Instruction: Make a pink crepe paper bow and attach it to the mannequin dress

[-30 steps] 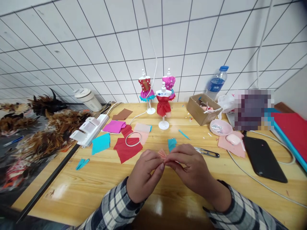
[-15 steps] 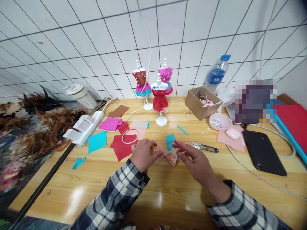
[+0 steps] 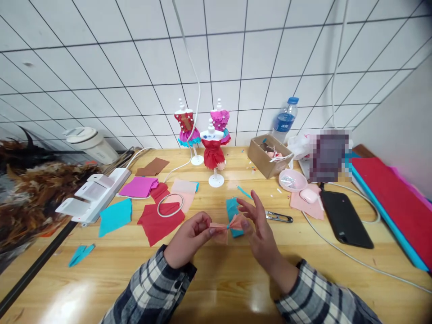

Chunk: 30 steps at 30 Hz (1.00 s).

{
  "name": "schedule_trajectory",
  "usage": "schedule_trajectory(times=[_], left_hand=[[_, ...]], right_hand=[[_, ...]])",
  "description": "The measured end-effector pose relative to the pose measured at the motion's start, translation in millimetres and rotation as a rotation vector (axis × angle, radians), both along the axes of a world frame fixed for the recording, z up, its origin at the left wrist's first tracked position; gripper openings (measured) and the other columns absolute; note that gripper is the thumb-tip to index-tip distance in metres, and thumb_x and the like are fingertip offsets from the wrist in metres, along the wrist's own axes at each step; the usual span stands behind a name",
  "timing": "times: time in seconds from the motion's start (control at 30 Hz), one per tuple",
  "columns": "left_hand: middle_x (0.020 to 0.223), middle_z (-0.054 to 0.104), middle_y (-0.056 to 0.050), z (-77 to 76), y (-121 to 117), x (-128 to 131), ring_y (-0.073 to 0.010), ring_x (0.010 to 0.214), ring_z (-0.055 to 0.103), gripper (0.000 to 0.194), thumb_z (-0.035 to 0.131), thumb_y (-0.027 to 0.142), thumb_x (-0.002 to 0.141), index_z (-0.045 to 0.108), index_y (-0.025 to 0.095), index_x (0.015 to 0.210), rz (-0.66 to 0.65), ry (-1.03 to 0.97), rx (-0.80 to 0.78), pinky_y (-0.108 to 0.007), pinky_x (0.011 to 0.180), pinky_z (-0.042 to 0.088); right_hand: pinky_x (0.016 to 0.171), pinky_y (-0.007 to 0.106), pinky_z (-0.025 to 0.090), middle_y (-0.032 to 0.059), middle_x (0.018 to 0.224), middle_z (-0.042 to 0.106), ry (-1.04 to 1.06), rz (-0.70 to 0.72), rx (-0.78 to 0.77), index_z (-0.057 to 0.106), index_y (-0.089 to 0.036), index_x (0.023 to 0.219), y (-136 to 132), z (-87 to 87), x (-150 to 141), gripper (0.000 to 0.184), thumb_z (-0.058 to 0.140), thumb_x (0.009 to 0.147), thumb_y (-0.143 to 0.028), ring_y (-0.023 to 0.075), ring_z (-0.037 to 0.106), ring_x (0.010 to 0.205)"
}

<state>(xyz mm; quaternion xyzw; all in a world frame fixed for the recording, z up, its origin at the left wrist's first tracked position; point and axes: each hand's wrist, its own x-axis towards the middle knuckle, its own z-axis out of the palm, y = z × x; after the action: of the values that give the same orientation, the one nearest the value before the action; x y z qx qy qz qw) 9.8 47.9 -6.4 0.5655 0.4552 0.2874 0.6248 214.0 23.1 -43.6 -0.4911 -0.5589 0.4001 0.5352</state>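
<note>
A pink pleated paper bow point(image 3: 221, 227) with a blue band round its middle is in my hands, above a folded blue paper piece point(image 3: 232, 207). My left hand point(image 3: 189, 236) is closed, its thumb and fingers pinching the bow's left wing. At the right wing, my right hand point(image 3: 259, 231) has its thumb against the paper while its other fingers are spread and raised. Beyond my hands stands a small white dress form point(image 3: 216, 180) wearing a red paper dress point(image 3: 213, 154). Thread snips point(image 3: 279, 217) lie to the right of my right hand.
Coloured paper sheets, including a red one point(image 3: 158, 222), and a metal ring point(image 3: 170, 195) lie left. A power strip point(image 3: 97, 193) borders them. Further right are a cardboard box point(image 3: 266, 159), a pink dish point(image 3: 293, 180), a black phone point(image 3: 347, 220) and a trailing white cable point(image 3: 332, 240).
The bow has been tilted and taken up in my left hand's pinch. My right hand has moved in to its right wing, fingers lifting. The head view has shifted.
</note>
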Motion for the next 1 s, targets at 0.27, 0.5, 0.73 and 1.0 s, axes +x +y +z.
schedule_trajectory(times=[0.27,0.5,0.73,1.0], left_hand=[[0.071,0.063,0.003,-6.3,-11.8,13.2,-0.0100,0.066,0.055,0.037,0.071,0.043,0.078,0.046,0.019,0.090,0.085,-0.178,-0.102,-0.021,0.062,0.039],[0.085,0.068,-0.004,-10.3,-14.9,16.0,-0.0151,0.078,0.063,0.050,0.083,0.033,0.063,0.056,0.015,0.101,0.051,-0.138,-0.173,-0.027,0.074,0.047],[0.071,0.067,0.000,-13.2,-20.1,16.6,-0.0128,0.066,0.061,0.056,0.082,0.027,0.062,0.051,0.016,0.107,0.052,-0.111,-0.213,-0.026,0.067,0.046],[0.074,0.064,0.002,-11.4,-21.7,14.1,-0.0123,0.066,0.059,0.072,0.081,0.033,0.066,0.042,0.019,0.125,0.006,-0.155,-0.215,-0.024,0.064,0.041]], right_hand=[[0.066,0.029,0.055,0.0067,0.108,0.060,0.121,-0.145,-0.132,0.009,-0.028,0.150,3.5,-0.4,-20.5,0.083,0.061,0.088,-0.042,0.0134,0.064,0.069],[0.054,0.024,0.051,0.0065,0.118,0.054,0.129,-0.025,-0.093,0.005,-0.038,0.150,-4.8,0.1,-24.9,0.096,0.071,0.081,-0.035,0.0084,0.055,0.061],[0.056,0.024,0.052,0.0031,0.111,0.052,0.207,0.166,-0.097,-0.007,-0.043,0.149,-12.1,-1.0,-27.7,0.105,0.072,0.081,-0.031,0.0080,0.058,0.061],[0.053,0.022,0.052,0.0037,0.112,0.055,0.225,0.138,-0.064,-0.005,-0.042,0.149,-12.2,-2.7,-26.3,0.105,0.073,0.080,-0.031,0.0085,0.059,0.061]])
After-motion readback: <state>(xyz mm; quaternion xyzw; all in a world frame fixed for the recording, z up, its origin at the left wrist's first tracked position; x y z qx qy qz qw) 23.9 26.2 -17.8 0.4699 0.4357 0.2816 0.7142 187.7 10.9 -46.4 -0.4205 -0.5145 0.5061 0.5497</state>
